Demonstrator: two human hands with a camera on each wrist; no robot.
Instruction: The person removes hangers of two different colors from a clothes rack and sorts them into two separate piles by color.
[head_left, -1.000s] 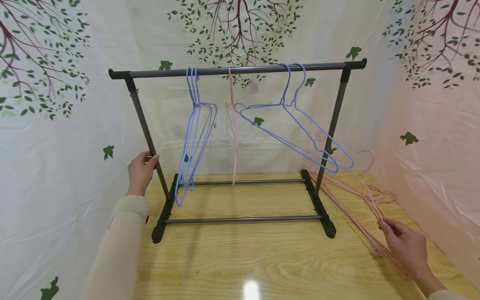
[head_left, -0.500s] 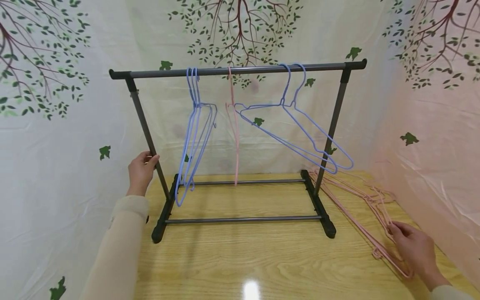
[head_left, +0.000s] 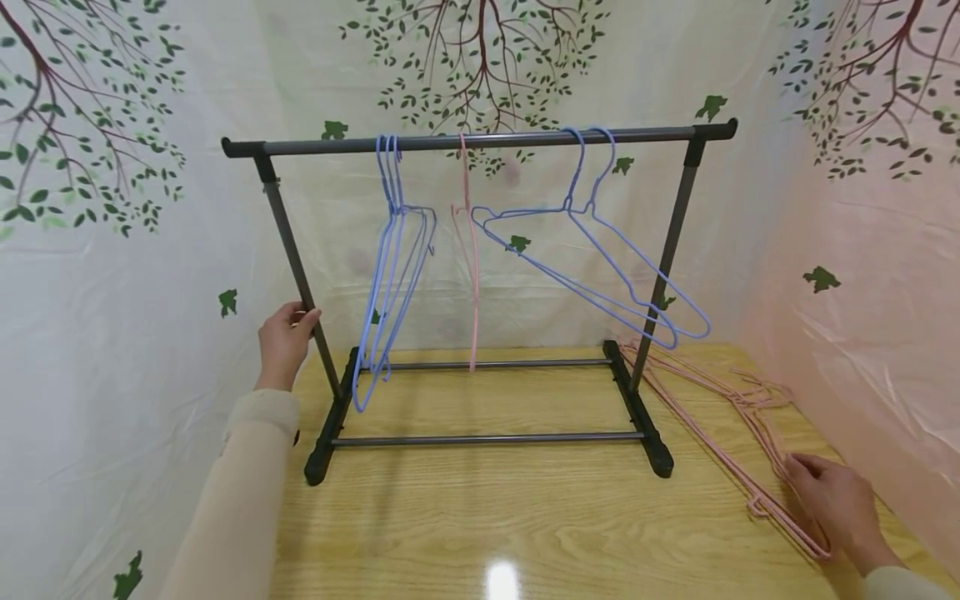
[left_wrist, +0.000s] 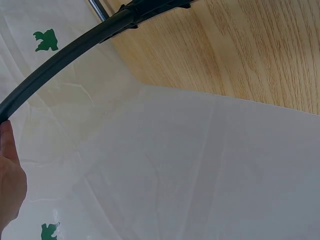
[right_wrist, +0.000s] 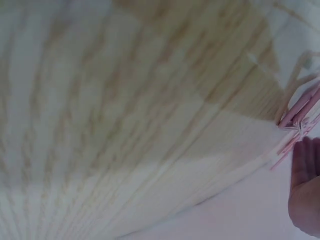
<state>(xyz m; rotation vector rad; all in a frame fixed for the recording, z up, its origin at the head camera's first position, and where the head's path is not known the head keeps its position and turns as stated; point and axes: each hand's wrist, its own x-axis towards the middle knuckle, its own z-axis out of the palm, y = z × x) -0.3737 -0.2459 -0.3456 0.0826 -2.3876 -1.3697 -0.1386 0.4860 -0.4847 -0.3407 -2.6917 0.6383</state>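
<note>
Glare on tabletop (head_left: 480,508), soft shadows, blurry right-wrist view

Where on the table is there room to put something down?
The table is bare in front of the rack, and between its two bottom bars too. It's crowded right of the rack, where the right hand is at pink hangers.

In the lower part of the head view there is a wooden desk (head_left: 465,517) of yellow-brown colour with fine grain, and at the bottom middle a white spot of light (head_left: 502,579) shines on its surface. A pale, wrinkled sheet (head_left: 112,350) covers the back and both sides, becoming pinkish at the right. Printed on it are leafy branches (head_left: 482,33) in the upper left, upper middle and upper right, and scattered small dark green shapes (head_left: 822,278).
</note>
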